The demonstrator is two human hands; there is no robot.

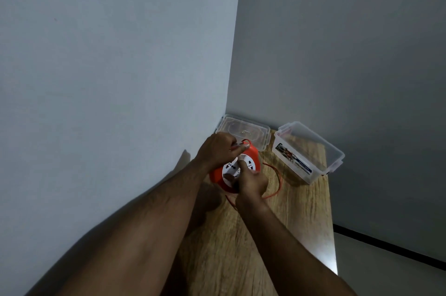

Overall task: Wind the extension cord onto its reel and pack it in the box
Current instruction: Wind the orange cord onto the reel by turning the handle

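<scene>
I see left grip (218, 148) curled over orange cord reel (218, 172) rim, pinching red cord (275, 193) | right grip (252, 181) closed on reel's white face | open clear box (311, 150) on counter (241, 247), right of both grips

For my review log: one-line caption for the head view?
Left hand steadies the orange reel, right hand winds red cord; open box waits.

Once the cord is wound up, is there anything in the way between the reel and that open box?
Nothing visible. The reel sits on the table, the open box to its right across bare wood. Only loose cord loops there, and the lid lies behind the reel.
</scene>
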